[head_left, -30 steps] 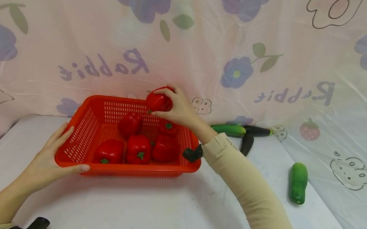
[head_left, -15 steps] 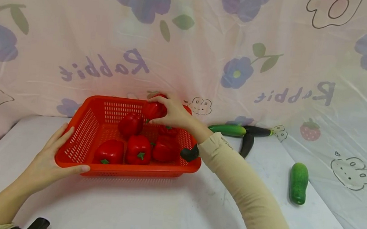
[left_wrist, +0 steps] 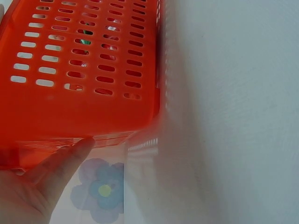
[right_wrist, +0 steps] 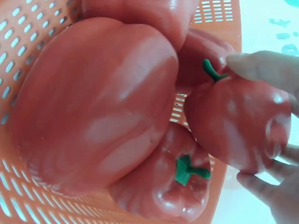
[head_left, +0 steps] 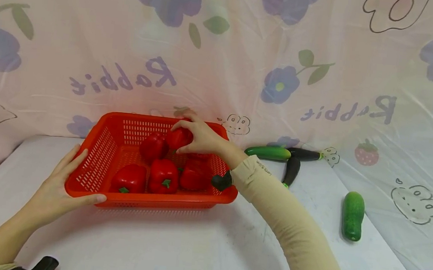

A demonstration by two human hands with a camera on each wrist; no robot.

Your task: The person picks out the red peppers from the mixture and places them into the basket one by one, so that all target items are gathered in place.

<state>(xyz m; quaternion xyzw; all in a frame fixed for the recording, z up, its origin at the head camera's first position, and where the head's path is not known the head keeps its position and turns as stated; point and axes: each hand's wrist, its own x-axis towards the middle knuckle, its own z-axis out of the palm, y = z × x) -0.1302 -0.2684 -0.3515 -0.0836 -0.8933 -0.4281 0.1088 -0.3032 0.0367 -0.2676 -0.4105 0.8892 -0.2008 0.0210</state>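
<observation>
A red plastic basket (head_left: 163, 201) with slotted walls holds several red bell peppers, among them a front-row pepper (head_left: 163, 176) with a green stem. My left hand (head_left: 47, 197) spans the basket's near left corner, thumb along the front rim and fingers stretched along the left side. In the left wrist view one straight finger (left_wrist: 70, 161) lies against the basket wall. My right hand (head_left: 205, 138) grips a red bell pepper (head_left: 177, 139) inside the back right part of the basket. Seen from the right wrist, thumb and fingers hold this pepper (right_wrist: 238, 123) just above other peppers.
Behind the basket's right side lie a green cucumber (head_left: 267, 152) and two dark eggplants (head_left: 304, 155), one pointing forward. A short green squash-like vegetable (head_left: 352, 216) lies at the table's right edge. A printed curtain (head_left: 224, 57) hangs close behind the basket.
My right hand has lowered the bell pepper from above the back rim down into the basket, slightly leftward. My left hand and the basket have stayed in place.
</observation>
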